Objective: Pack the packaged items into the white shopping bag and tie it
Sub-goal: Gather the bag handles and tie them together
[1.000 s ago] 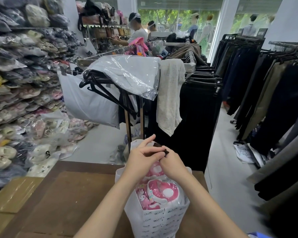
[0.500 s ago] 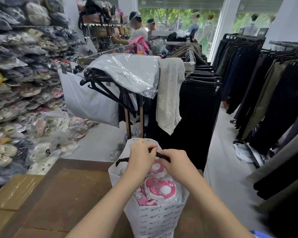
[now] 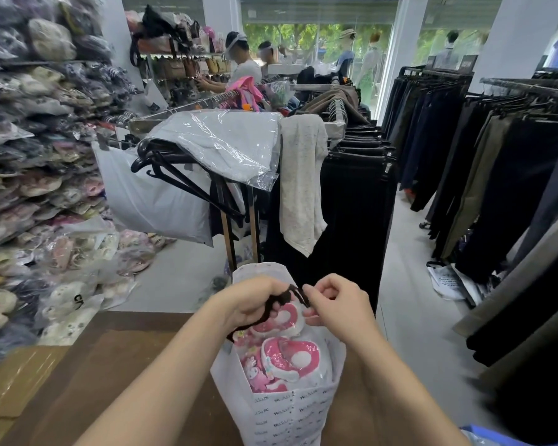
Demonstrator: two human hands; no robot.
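Observation:
A white shopping bag with small printed lettering stands upright on the brown table in front of me. Inside it sit packaged pink-and-white items in clear plastic, showing at the open mouth. A dark brown ribbon handle runs across the bag's top. My left hand grips one part of the ribbon with curled fingers. My right hand pinches the other end just to the right. Both hands hover over the bag's mouth, a few centimetres apart.
A clothes rack with black hangers, a plastic-wrapped garment and dark trousers stands just behind the table. Stacked packaged slippers fill the left wall. Dark garments hang on the right. People stand far back.
My hands have drawn slightly apart over the bag's mouth, and the ribbon now bunches under my left hand's fingers. The bag has stayed upright in place.

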